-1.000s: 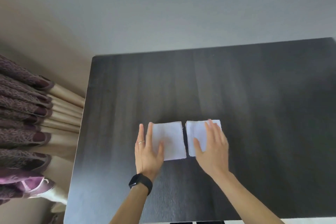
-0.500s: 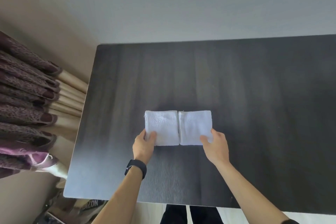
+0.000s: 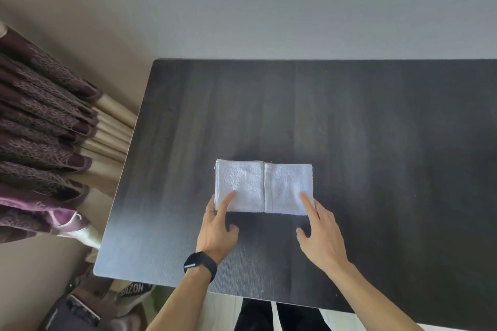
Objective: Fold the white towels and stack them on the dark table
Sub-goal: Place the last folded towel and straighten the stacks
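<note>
White left towel (image 3: 239,185) and right towel (image 3: 289,188) lie folded, edges touching, on the dark surface (image 3: 376,129). My left hand (image 3: 217,228) and right hand (image 3: 320,234) rest flat, uncurled, on their near corners

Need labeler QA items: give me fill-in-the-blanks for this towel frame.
1. The right hand touches the ____ towel's near corner.
2. The black watch is on the ____ wrist.
3. The left towel and right towel lie ____ on the dark table, not stacked.
Missing: right; left; side by side.
</note>
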### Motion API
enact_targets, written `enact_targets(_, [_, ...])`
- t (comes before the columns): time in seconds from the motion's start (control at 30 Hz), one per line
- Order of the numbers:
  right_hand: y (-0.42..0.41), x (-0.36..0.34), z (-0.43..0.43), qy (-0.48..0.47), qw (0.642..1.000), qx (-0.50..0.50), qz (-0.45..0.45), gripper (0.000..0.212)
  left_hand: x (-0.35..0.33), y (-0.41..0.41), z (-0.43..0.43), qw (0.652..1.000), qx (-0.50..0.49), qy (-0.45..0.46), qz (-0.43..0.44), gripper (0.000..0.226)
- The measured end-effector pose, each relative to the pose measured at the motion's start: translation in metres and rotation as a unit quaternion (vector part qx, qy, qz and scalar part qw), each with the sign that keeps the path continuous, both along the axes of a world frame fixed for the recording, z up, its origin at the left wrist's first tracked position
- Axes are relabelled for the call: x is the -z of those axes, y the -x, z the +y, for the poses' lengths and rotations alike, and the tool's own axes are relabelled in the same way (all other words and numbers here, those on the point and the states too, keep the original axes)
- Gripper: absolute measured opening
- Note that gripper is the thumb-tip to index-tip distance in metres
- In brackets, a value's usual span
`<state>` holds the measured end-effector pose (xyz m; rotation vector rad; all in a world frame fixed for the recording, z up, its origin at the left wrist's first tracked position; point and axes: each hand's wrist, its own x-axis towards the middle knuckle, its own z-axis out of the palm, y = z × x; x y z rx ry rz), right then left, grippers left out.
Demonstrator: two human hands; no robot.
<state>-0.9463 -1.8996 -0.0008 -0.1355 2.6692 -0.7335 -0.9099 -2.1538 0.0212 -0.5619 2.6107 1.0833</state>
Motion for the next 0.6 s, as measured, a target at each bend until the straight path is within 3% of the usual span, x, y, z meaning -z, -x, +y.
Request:
enact_targets(0.2, [0.011, 0.013, -0.007, 0.012, 0.997, -0.016, 0.073, 0.067, 0.010, 0.005, -0.006, 0.997, -0.048, 0.034, 0.043, 0.057])
enact_targets(0.6, [0.099, 0.011, -0.094, 0.029, 0.996, -0.032, 0.077, 0.058, 0.024, 0.076, -0.085, 0.989, -0.133, 0.019, 0.058, 0.054])
